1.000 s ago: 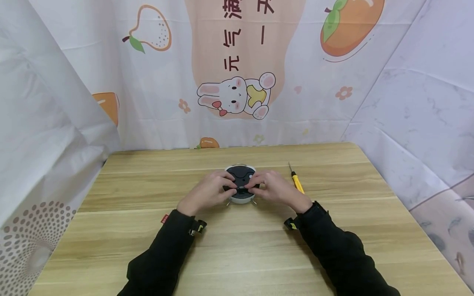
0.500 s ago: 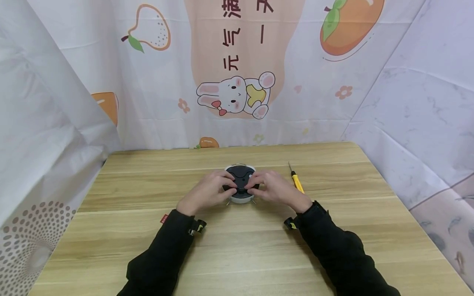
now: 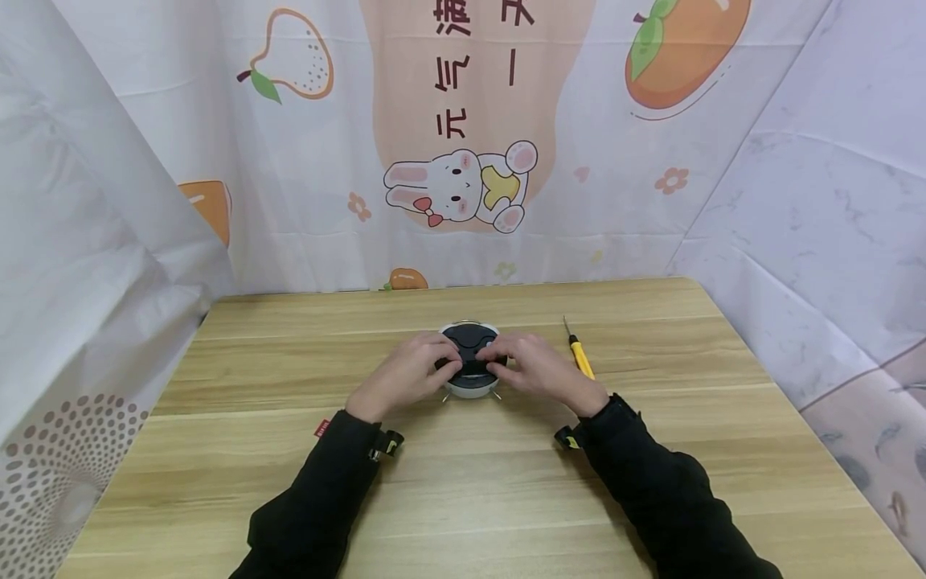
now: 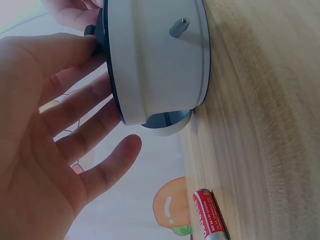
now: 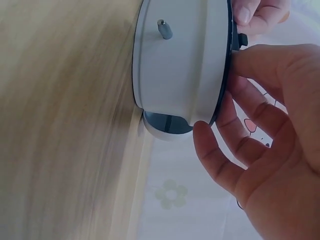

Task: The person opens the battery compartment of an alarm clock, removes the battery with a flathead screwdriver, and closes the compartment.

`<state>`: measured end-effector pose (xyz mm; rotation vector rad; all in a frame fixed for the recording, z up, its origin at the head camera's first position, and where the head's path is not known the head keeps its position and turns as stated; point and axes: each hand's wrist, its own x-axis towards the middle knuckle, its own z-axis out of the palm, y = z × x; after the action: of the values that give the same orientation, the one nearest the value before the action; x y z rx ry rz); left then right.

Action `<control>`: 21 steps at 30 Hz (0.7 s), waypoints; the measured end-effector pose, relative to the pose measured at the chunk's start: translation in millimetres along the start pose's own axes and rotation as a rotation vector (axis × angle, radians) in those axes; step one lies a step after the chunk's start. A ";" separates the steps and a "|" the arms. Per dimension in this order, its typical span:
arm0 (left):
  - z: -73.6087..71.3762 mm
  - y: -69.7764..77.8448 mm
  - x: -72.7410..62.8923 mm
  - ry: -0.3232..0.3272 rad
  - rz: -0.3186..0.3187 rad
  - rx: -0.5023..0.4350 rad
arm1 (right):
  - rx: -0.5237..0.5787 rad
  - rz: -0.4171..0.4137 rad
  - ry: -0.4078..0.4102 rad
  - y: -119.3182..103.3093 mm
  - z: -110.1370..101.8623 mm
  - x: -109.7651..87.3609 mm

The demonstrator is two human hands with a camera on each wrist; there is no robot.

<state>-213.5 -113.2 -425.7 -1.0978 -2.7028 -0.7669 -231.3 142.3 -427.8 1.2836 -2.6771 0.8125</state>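
Note:
A round alarm clock (image 3: 470,392) with a white case and black back lies face down on the table, its short metal legs toward the person. The left hand (image 3: 417,368) rests its thumb and fingers on the left part of the back. From the other side the right hand (image 3: 534,366) touches the back with its fingertips, fingers spread. In the left wrist view a small black piece (image 4: 90,31) sticks up from the back near the left thumb. White clock case (image 5: 175,65) and a bell (image 5: 167,132) show in the right wrist view. The clock's face is hidden underneath.
A yellow-handled screwdriver (image 3: 582,358) lies right of the clock, tip pointing away. A red AA battery (image 4: 209,214) lies on the wooden table (image 3: 477,490) in the left wrist view. A printed curtain (image 3: 311,177) hangs behind the table's far edge.
A dark strip between the fingers, on the lower part of the clock's back, has gone down flatter. The fingertips have parted slightly from their pinch. Clock and screwdriver stay in place.

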 end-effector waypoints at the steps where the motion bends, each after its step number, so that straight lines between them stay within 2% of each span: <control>1: 0.2 -0.1 0.3 0.003 0.002 0.001 | -0.004 0.004 0.006 0.0 0.2 -0.1; 10: -0.1 -0.5 -0.6 0.014 0.006 -0.005 | 0.045 -0.023 0.053 0.6 1.1 -0.9; 21: -1.1 -0.1 0.3 0.043 0.036 -0.025 | 0.108 -0.045 0.056 0.9 2.4 0.3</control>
<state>-213.9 -113.6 -424.7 -1.1188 -2.6377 -0.8117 -231.8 141.4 -430.1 1.3176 -2.5839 0.9845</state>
